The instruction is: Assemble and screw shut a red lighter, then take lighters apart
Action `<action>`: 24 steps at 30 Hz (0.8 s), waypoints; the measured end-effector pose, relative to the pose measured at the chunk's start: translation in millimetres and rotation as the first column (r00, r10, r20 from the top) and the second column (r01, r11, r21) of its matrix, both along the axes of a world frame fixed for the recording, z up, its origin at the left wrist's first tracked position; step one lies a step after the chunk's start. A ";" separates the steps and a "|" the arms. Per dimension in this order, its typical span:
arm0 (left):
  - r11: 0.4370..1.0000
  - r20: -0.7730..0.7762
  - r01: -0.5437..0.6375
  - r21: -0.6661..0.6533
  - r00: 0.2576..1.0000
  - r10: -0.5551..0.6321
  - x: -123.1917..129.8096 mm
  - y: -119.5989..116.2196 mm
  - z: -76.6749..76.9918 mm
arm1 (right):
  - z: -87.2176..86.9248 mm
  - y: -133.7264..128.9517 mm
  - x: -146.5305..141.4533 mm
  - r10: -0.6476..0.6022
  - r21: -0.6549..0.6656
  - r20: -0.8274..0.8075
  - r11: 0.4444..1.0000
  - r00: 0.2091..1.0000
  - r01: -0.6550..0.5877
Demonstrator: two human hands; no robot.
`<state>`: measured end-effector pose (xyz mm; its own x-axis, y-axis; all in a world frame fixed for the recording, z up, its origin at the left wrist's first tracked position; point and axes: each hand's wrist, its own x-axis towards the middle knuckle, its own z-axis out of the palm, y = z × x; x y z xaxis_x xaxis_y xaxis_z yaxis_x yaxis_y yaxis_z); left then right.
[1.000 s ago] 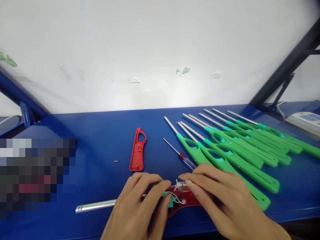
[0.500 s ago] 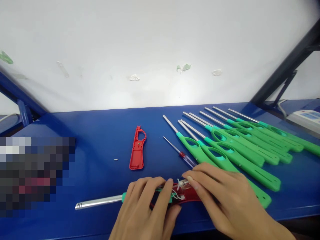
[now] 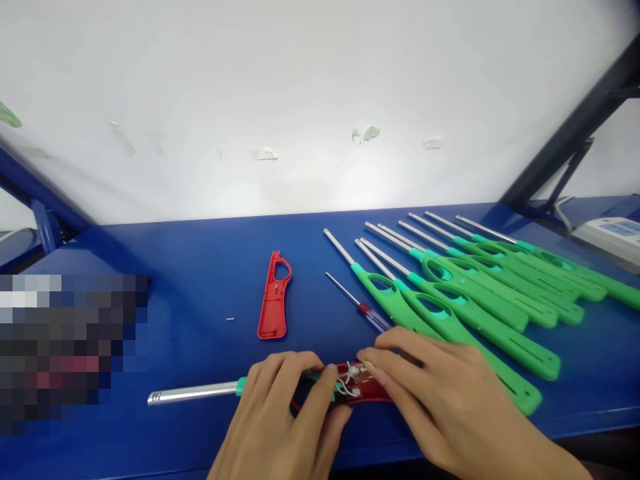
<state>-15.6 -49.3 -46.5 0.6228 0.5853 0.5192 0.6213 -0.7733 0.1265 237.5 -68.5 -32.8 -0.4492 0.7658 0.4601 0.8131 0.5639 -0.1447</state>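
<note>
Near the front edge of the blue table lies an opened lighter point(image 3: 200, 392) with a long metal barrel pointing left. My left hand point(image 3: 285, 413) is closed around its green collar and the front of its red shell. Thin white tubing shows between the two hands. With thumb and fingertips, my right hand point(image 3: 435, 393) pinches the clear gas tank point(image 3: 363, 373) at its valve end, over the red half shell point(image 3: 375, 392). My right fingers and palm cover the rear of the tank and shell. The loose red half shell point(image 3: 273, 310) lies behind, inner side up.
Several green lighters point(image 3: 480, 327) lie slanted side by side at the right. A screwdriver point(image 3: 367, 310) with a clear purple handle rests beside them. A tiny metal pin or screw point(image 3: 230, 319) lies left of centre. A blurred patch covers the left edge.
The valve end of the tank sits lower in the red shell, with my right fingertips moved slightly down and left. The lighter and my left hand have shifted a little left.
</note>
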 end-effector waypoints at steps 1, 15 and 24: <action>1.000 -0.005 0.000 -0.003 1.000 0.000 -0.4 -0.2 -0.6 | -0.4 0.1 -0.1 -0.002 0.011 -0.007 1.000 1.000 0.002; 0.999 -0.022 -0.029 0.039 0.999 0.030 -5.0 1.7 1.3 | -2.9 3.1 -2.7 -0.002 -0.011 -0.059 1.000 0.998 0.002; 0.999 -0.031 -0.053 -0.001 0.998 0.053 -2.4 0.5 -0.8 | -4.8 3.8 0.8 0.000 -0.022 -0.053 1.000 0.999 -0.001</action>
<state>-18.1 -48.8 -47.4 0.6064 0.6189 0.4993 0.6650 -0.7390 0.1084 238.3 -64.7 -37.6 -0.4252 0.7758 0.4663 0.8038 0.5605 -0.1995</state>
